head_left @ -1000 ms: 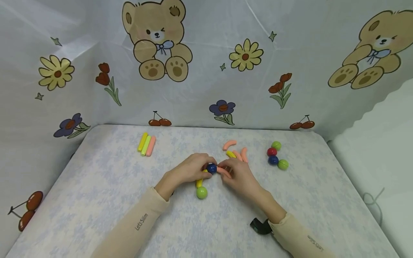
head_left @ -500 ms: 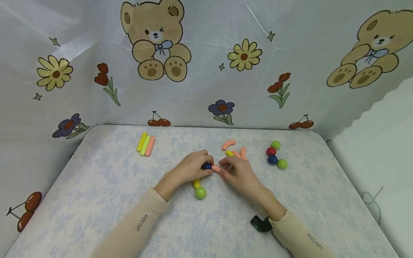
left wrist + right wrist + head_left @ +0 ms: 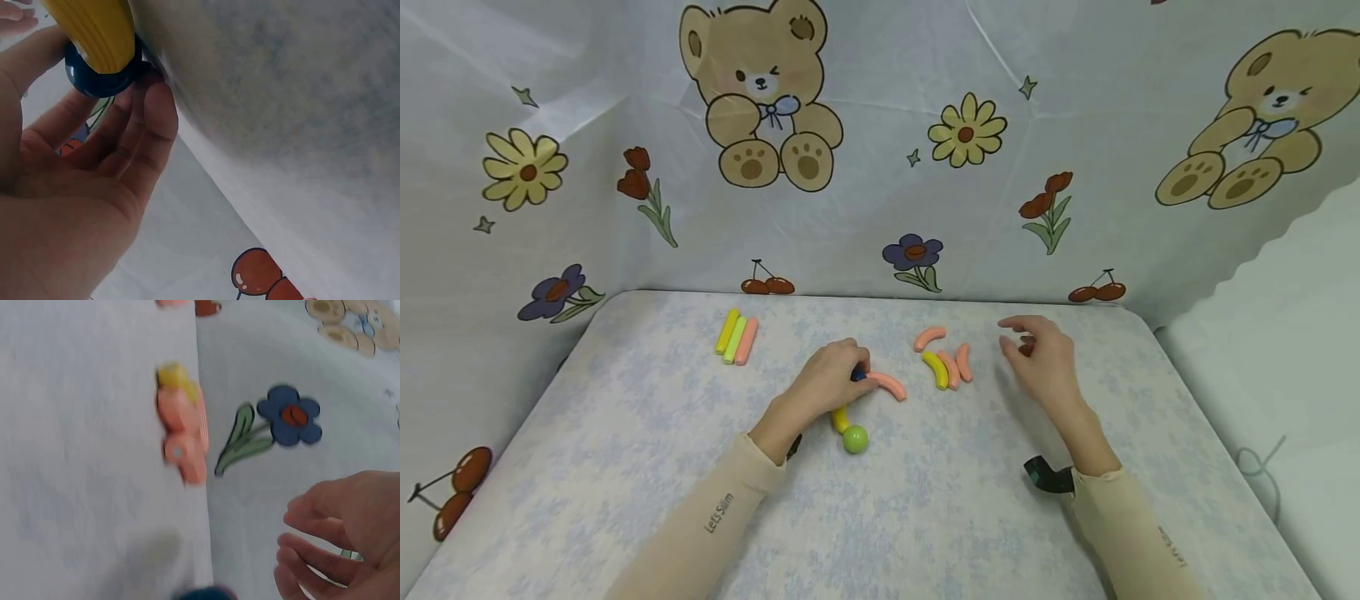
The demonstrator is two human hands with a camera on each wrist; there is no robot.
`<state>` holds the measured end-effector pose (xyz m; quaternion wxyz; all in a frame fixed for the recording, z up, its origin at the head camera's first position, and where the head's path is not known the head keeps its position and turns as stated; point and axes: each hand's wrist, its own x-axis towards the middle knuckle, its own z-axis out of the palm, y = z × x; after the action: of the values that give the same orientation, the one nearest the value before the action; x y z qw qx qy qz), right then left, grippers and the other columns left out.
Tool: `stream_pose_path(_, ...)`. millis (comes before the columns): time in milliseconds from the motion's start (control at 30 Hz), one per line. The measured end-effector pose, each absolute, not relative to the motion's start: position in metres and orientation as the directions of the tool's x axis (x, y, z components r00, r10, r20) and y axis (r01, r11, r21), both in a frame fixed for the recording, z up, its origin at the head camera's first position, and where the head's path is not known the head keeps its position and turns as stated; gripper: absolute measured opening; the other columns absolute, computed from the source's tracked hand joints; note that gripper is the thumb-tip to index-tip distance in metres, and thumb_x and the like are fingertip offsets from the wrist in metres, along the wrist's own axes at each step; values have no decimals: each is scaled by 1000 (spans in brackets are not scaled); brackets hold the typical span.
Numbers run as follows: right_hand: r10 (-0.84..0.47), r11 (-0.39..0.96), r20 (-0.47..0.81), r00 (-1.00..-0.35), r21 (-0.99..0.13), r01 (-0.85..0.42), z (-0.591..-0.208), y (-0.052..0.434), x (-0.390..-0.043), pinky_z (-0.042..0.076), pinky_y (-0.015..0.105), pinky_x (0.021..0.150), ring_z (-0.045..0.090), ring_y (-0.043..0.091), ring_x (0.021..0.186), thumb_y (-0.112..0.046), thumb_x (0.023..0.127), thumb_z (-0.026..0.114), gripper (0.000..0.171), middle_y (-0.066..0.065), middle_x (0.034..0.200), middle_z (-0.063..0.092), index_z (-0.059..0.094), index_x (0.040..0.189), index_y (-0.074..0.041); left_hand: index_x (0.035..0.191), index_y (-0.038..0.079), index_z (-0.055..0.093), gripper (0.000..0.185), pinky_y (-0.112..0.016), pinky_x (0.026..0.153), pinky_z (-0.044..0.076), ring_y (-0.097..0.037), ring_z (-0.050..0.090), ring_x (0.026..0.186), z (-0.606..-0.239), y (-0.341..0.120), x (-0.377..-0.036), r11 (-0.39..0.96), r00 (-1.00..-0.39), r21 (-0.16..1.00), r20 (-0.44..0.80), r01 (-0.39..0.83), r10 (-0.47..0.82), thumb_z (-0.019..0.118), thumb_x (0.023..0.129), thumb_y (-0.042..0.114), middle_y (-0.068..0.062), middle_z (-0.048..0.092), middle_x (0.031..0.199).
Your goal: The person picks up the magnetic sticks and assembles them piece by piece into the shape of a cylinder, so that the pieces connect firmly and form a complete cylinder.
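Observation:
My left hand (image 3: 831, 375) grips a dark blue ball (image 3: 858, 374) of a joined piece. From that ball a curved pink stick (image 3: 889, 385) juts right, and a curved yellow stick (image 3: 839, 419) runs down to a green ball (image 3: 855, 439). In the left wrist view the blue ball (image 3: 100, 78) sits among the fingers, with the yellow stick (image 3: 94, 31) in front of it. My right hand (image 3: 1041, 358) is at the right, fingers bent and parted, holding nothing. It covers most of the loose balls; a bit of red ball (image 3: 1026, 350) shows between thumb and fingers.
Several curved sticks, pink (image 3: 964, 362) and yellow (image 3: 936, 370), lie between the hands. Three straight sticks, yellow (image 3: 727, 332), green (image 3: 736, 340) and pink (image 3: 747, 342), lie at the back left. A printed cloth (image 3: 865, 208) hangs behind the table.
My right hand has let go of the pink stick and moved right, over the loose balls. My left hand has shifted slightly left and back with the joined piece.

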<state>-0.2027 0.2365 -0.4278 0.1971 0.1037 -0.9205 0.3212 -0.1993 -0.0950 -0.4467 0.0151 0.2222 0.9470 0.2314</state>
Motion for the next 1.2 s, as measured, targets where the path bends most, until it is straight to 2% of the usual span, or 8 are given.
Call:
stream_pose_path(133, -16, 805, 394, -919, -540, -245, -428, 257, -208, 36, 71, 108, 55, 53, 126, 3, 97, 67, 28, 29, 136, 64, 72, 124, 2, 102, 14, 75, 15, -34, 77, 50, -17, 56, 85, -446, -96, -198, 764, -875, 451, 89, 461, 475, 84, 93, 22, -2, 65, 97)
stream_pose_path(233, -11, 825, 344, -939, -528, -203, -431, 266, -211, 35, 72, 113, 48, 56, 137, 9, 97, 60, 34, 33, 145, 57, 69, 130, 4, 114, 14, 77, 21, -37, 87, 51, -19, 57, 98, -445, -94, -197, 716, -830, 454, 105, 530, 548, 82, 94, 15, -3, 70, 108)
stream_pose_path(333, -7, 833, 281, -960, -529, -161, -435, 272, -213, 42, 70, 107, 54, 58, 128, 13, 97, 50, 42, 33, 151, 52, 67, 133, 3, 116, 14, 77, 21, -37, 87, 50, -20, 56, 98, -445, -92, -196, 686, -801, 454, 114, 568, 588, 80, 95, 11, -3, 71, 110)
stream_pose_path(467, -1, 838, 201, -980, -534, -110, -442, 275, -213, 49, 63, 93, 59, 57, 115, 14, 97, 42, 46, 31, 154, 50, 68, 133, 2, 105, 16, 76, 12, -32, 78, 46, -16, 52, 89, -446, -90, -196, 683, -798, 453, 116, 573, 592, 81, 94, 12, 1, 67, 96)
stream_pose_path(633, 2, 833, 174, -985, -545, -94, -447, 278, -212, 45, 65, 106, 48, 55, 138, 14, 98, 45, 41, 34, 151, 51, 69, 129, 4, 96, 17, 74, 10, -28, 72, 42, -13, 48, 83, -447, -90, -196, 672, -789, 459, 114, 580, 603, 84, 92, 17, 6, 61, 84)
stream_pose_path(733, 12, 829, 187, -982, -551, -95, -448, 280, -212, 45, 67, 107, 52, 54, 134, 14, 97, 50, 37, 35, 144, 56, 69, 127, 4, 95, 17, 73, 12, -28, 72, 42, -13, 47, 83, -447, -90, -196, 668, -784, 457, 117, 588, 610, 84, 91, 18, 7, 60, 84)
stream_pose_path(967, 32, 838, 243, -969, -536, -107, -455, 286, -216, 50, 64, 92, 60, 47, 110, 11, 96, 56, 33, 34, 129, 64, 72, 123, 2, 92, 18, 70, 14, -29, 74, 44, -12, 50, 82, -446, -90, -196, 671, -788, 458, 120, 584, 604, 84, 92, 18, 6, 60, 85)
stream_pose_path(1200, 37, 809, 358, -933, -558, -182, -450, 282, -215, 51, 65, 95, 61, 50, 114, 10, 97, 54, 31, 34, 122, 64, 72, 122, 4, 94, 18, 68, 15, -28, 75, 47, -12, 53, 80, -448, -90, -195, 662, -789, 469, 142, 585, 597, 83, 93, 17, 5, 62, 89)
